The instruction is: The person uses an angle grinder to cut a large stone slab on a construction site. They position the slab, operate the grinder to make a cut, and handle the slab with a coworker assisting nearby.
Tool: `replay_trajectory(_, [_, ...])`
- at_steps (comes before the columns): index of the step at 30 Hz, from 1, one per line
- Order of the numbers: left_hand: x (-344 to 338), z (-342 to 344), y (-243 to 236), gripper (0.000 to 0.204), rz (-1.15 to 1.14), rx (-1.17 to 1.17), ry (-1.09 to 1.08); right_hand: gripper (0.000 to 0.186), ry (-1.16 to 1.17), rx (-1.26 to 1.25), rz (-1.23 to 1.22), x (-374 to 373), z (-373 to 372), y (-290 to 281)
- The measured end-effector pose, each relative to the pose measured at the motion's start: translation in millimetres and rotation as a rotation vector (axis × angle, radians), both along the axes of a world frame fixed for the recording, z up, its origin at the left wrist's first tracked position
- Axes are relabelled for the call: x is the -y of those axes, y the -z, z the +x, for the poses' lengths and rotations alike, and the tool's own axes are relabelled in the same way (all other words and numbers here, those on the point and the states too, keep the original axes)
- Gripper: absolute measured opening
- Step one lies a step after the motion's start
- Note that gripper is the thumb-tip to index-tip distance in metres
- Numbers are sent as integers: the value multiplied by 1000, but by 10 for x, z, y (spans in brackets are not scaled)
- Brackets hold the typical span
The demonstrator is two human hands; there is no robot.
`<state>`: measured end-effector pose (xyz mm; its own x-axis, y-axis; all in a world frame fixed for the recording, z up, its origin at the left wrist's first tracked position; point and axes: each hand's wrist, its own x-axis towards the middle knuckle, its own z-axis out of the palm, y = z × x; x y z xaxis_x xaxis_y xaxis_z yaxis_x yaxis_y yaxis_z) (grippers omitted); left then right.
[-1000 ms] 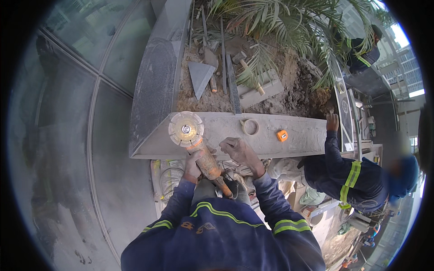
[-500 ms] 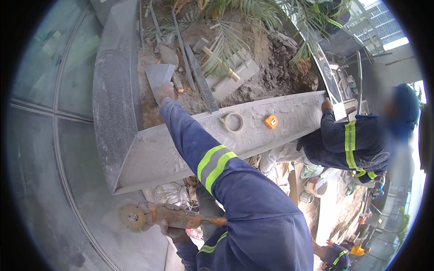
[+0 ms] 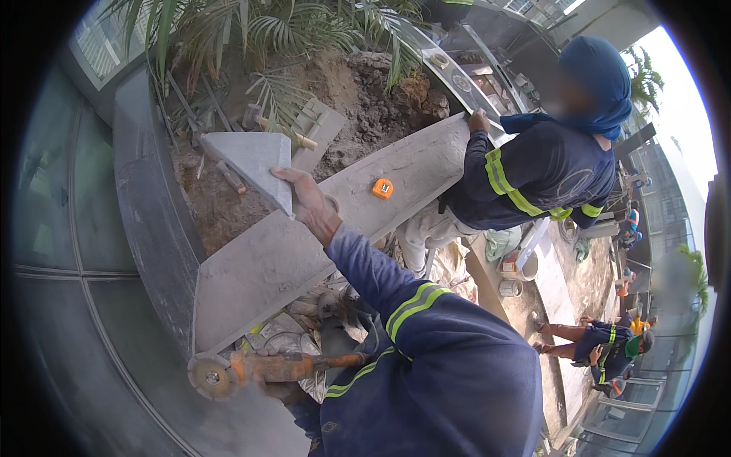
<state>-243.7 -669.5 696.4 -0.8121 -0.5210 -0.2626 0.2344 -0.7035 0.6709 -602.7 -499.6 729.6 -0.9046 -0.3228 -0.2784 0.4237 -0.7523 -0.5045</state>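
My right hand (image 3: 311, 199) is closed on the edge of a grey triangular stone slab (image 3: 247, 158), tilted above the soil bed beside the planter's ledge (image 3: 255, 266). My left hand (image 3: 283, 391), partly hidden and blurred, is wrapped around the body of an orange angle grinder (image 3: 285, 369). The grinder's round cutting disc (image 3: 213, 376) lies near the ledge's lower left corner. On the ledge, an orange tape measure (image 3: 382, 188) sits to the right of my right hand. A round ring (image 3: 332, 203) is mostly hidden behind that wrist.
A co-worker (image 3: 541, 171) in a blue head covering stands right of the ledge, one hand on its far corner. Palm fronds (image 3: 282, 99), a trowel-like handle (image 3: 231, 177) and a pale block (image 3: 320, 133) are in the soil bed. Glass panels (image 3: 114, 236) line the left.
My right hand has lifted the slab from the soil toward me and to the right. The view has shifted, and the co-worker appears closer and larger. The grinder stays in my left hand.
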Motion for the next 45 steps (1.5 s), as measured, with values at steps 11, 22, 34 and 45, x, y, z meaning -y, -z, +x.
replay_trajectory(11, [22,-407,147,56,5,-45,196,29,705,31,67,-2071,362,670])
replay_trajectory(22, [-321,-543,-38,58,6,66,250,17,1222,302,184,-3150,-183,1189])
replay_trajectory(34, [-621,-681,183,58,11,8,253,34,569,-157,1520,-4460,-1719,1530])
replay_trajectory(45, [-1035,-794,378,58,44,8,206,65,-592,-979,1782,-2322,-2830,953])
